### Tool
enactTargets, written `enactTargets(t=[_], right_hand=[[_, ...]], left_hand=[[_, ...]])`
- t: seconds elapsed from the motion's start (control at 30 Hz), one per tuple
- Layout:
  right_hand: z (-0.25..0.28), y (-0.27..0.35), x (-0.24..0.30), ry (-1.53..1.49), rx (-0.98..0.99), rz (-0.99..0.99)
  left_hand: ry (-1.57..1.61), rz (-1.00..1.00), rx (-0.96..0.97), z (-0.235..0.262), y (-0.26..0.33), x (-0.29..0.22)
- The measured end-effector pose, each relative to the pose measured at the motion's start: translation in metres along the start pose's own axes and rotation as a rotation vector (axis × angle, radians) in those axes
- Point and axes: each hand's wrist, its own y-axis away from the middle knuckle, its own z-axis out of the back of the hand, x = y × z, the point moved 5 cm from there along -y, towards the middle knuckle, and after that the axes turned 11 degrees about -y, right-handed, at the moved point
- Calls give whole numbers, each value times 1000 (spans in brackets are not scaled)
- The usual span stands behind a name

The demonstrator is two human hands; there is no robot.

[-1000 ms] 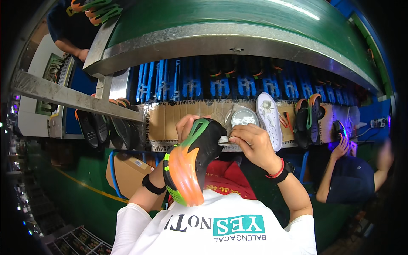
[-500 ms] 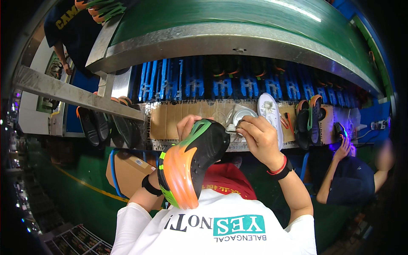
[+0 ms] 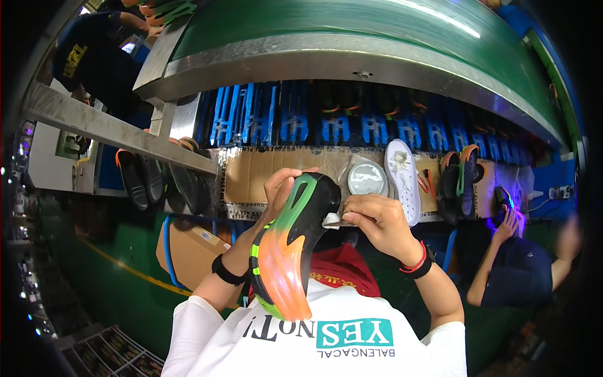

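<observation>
A shoe sole point(image 3: 281, 264), black with a green-to-orange sidewall, is tilted up on edge in front of my chest. My left hand point(image 3: 279, 188) is closed around its far end, some of the fingers hidden behind it. Between the fingertips of my right hand point(image 3: 384, 227) is a small whitish cloth point(image 3: 333, 220), which meets the black side of the sole near its far end. Just beyond that hand sits a round, shallow tin point(image 3: 367, 178) with a pale top. A white sole point(image 3: 402, 179) lies to the right of the tin.
Cardboard point(image 3: 270, 173) covers the bench. Dark soles stand on it at right point(image 3: 466, 179) and left point(image 3: 139, 179). Behind runs a row of blue racks point(image 3: 336, 129), under a metal-edged green conveyor point(image 3: 314, 31). Co-workers are at right point(image 3: 515, 270) and upper left point(image 3: 88, 56).
My right hand has come nearer with the cloth, from over the tin to the sole's side. The sole has tipped further onto its edge and shifted slightly right.
</observation>
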Motion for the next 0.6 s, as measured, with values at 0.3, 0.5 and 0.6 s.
enactTargets(t=[0.3, 0.5, 0.6], right_hand=[[8, 5, -22, -458, -244, -236], [27, -13, 7, 81, -305, 108], [23, -17, 14, 191, -268, 205]], left_hand=[[-363, 333, 726, 11, -18, -21], [359, 768, 392, 8, -31, -30], [421, 822, 389, 3, -30, -34]])
